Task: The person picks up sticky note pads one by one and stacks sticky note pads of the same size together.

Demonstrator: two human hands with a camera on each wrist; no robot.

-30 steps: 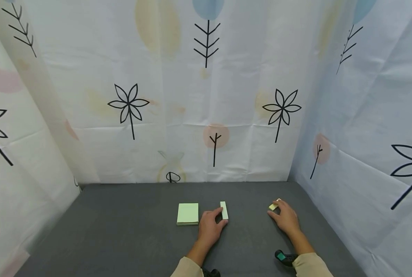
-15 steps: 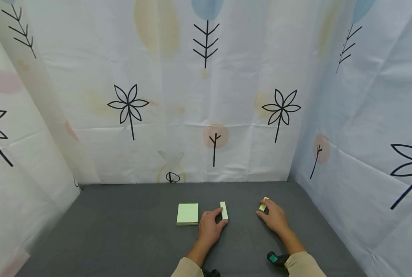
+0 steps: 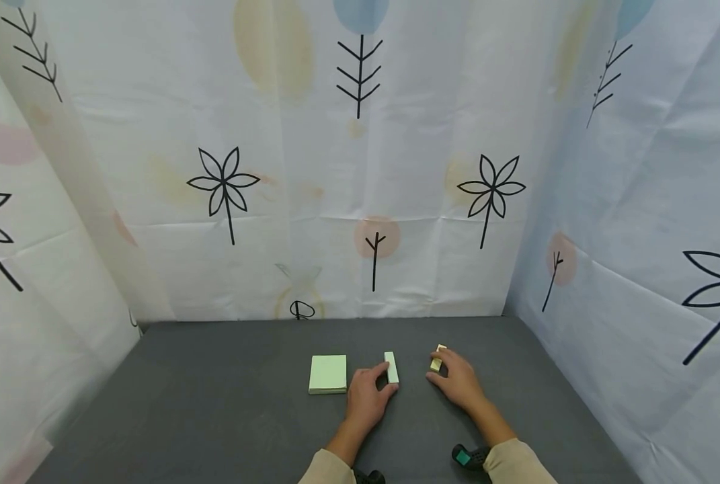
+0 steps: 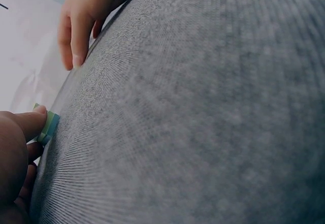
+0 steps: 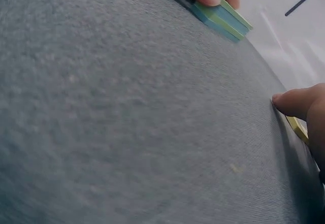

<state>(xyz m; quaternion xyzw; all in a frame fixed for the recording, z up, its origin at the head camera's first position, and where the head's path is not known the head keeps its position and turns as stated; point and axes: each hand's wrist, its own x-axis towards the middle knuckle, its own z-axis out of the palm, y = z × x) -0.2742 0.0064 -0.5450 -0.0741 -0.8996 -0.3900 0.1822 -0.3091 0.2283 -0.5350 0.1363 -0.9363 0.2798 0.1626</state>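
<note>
In the head view my left hand [image 3: 367,396] holds a narrow sticky-note pad [image 3: 391,368] between thumb and fingers on the grey table. Both wrist views show this pad [image 5: 223,20] layered in green and blue. To its right, my right hand [image 3: 459,383] pinches a small yellow sticky-note pad [image 3: 436,364], with a short gap between the two pads. The right wrist view catches only part of the yellow pad [image 5: 298,129] behind the thumb. Left of my left hand lies a square pale green sticky-note pad [image 3: 328,374], close to the knuckles.
Patterned white curtains [image 3: 311,255] stand along the back and both sides of the grey table [image 3: 214,403]. A black device with a teal patch [image 3: 464,457] sits at my right wrist, below the sleeve.
My right hand has moved left with the yellow sticky-note pad, coming nearer my left hand, and the pad has turned more upright in view. The left hand and the square pad stay put.
</note>
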